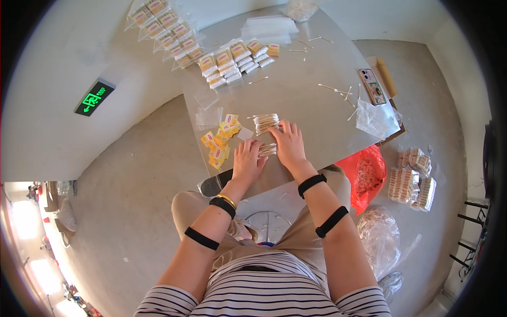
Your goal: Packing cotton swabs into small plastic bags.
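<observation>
While the left hand, half curled, lies against the left end of a small swab bundle on the table, the right hand, loosely spread, lies at its right end, just beside a larger swab pile; whether either grips cannot be told. Yellow cards lie left.

The left end of the near swab bundle is hidden by the left hand, and a corner of the farther bundle is covered by the right hand. The clear bag is cut off by the top edge. The print on the yellow cards is too small to be read. The cardboard box is partly hidden by the tabletop, and the small objects at lower left are blurred
</observation>
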{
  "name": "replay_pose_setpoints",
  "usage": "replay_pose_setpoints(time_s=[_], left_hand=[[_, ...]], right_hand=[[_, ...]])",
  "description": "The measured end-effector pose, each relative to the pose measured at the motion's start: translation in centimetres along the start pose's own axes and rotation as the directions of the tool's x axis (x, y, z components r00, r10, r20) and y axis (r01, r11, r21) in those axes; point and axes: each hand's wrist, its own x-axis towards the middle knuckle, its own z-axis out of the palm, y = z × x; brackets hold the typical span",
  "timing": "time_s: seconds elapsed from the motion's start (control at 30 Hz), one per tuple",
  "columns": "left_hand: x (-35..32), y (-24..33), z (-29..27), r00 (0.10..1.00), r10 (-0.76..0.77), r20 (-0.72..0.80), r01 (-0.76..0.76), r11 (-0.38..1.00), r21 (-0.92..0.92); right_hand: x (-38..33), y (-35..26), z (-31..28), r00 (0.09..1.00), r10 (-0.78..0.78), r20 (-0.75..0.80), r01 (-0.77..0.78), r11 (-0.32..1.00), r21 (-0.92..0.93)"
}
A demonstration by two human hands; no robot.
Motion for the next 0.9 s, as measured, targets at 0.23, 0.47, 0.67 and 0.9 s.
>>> replay_pose_setpoints(time_s=[0.23,0.47,0.67,0.9], left_hand=[[-0.8,0.6,0.3,0.998,-0.052,0.033,0.052,0.999,0.008],[0.1,0.2,-0.1,1.000,0.024,0.004,-0.025,0.994,0.106],[0.7,-0.2,-0.5,0.999,0.002,0.046,-0.007,0.994,0.109],[1.0,-0.1,-0.6,0.999,-0.016,0.040,0.012,0.997,0.083]], right_hand=[[-0.5,-0.1,0.7,0.996,0.038,0.075,-0.039,0.999,0.009],[-2.3,-0.3,0.9,0.996,0.047,0.076,-0.054,0.994,0.090],[-0.5,0.2,0.7,0.996,0.094,0.003,-0.094,0.993,0.067],[1.4,0.1,1.4,0.991,0.134,0.005,-0.134,0.987,0.090]])
